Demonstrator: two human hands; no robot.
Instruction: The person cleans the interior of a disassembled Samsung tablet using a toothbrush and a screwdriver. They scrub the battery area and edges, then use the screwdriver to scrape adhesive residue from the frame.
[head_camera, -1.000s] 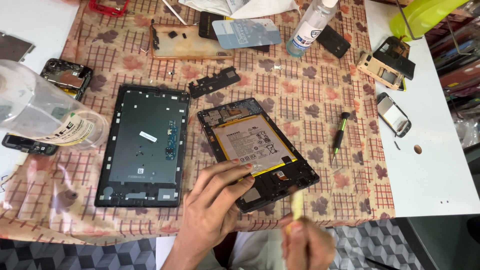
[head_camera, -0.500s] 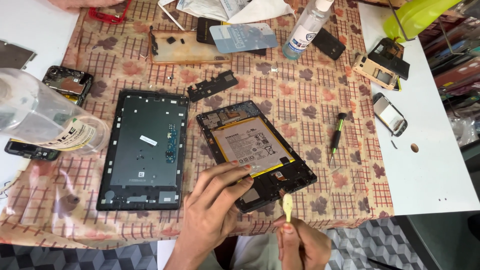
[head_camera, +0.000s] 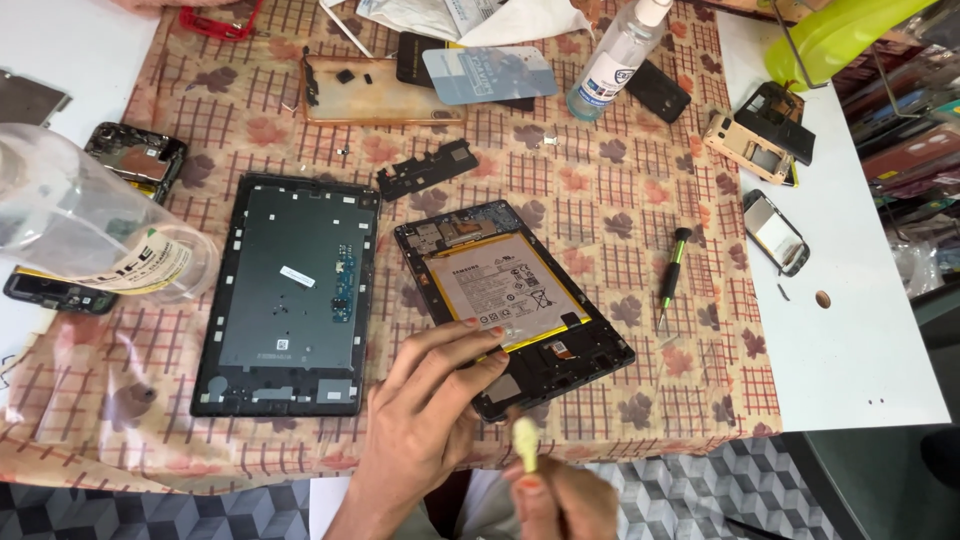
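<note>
An opened tablet (head_camera: 520, 300) lies on the patterned cloth, its silver battery (head_camera: 505, 285) exposed. My left hand (head_camera: 430, 410) rests on the tablet's near corner, fingertips touching the battery's lower edge. My right hand (head_camera: 560, 500), at the bottom edge of the view, grips a small pale yellow pry tool (head_camera: 525, 440) that points up just below the tablet's near edge, slightly blurred. To the left lies the tablet's dark back cover (head_camera: 290, 290), inner side up.
A green-handled screwdriver (head_camera: 672, 270) lies right of the tablet. A clear plastic bottle (head_camera: 90, 225) lies on its side at the left. Phone parts (head_camera: 760, 140), a liquid bottle (head_camera: 615, 60), a black bracket (head_camera: 428, 168) and a phone case (head_camera: 375, 90) crowd the back. White table (head_camera: 860, 340) at right.
My right hand with the pry tool has dropped slightly and shifted left, now just below the tablet's near edge. My left hand stays on the tablet.
</note>
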